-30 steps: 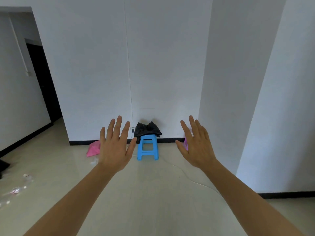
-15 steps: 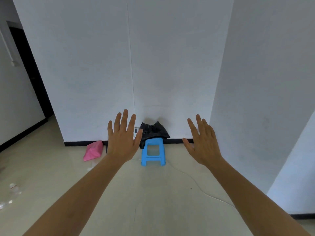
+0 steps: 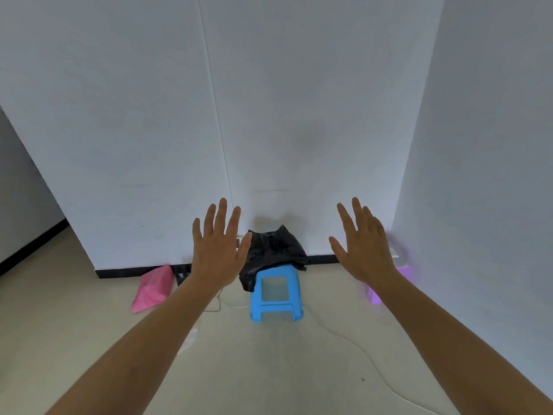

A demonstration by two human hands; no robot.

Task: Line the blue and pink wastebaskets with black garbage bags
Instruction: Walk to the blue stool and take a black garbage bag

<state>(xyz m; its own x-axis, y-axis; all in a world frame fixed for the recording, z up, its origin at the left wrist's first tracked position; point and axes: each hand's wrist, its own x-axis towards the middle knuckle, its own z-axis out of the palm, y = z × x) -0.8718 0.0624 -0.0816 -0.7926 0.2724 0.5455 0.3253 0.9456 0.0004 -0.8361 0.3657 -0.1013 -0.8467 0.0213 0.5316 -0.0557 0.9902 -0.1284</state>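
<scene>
Against the wall, black garbage bags [image 3: 273,251] lie heaped on a blue stool [image 3: 276,293] — untouched; left hand [image 3: 217,253] and right hand [image 3: 365,250] spread empty — nothing lined.

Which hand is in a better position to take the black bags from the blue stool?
Probably the left hand: its thumb appears next to the black bags on the blue stool. The right hand appears farther to the side. Both are open and empty.

Garbage bags [image 3: 270,253] – glossy crinkled plastic; stool [image 3: 276,292] – smooth plastic.
</scene>
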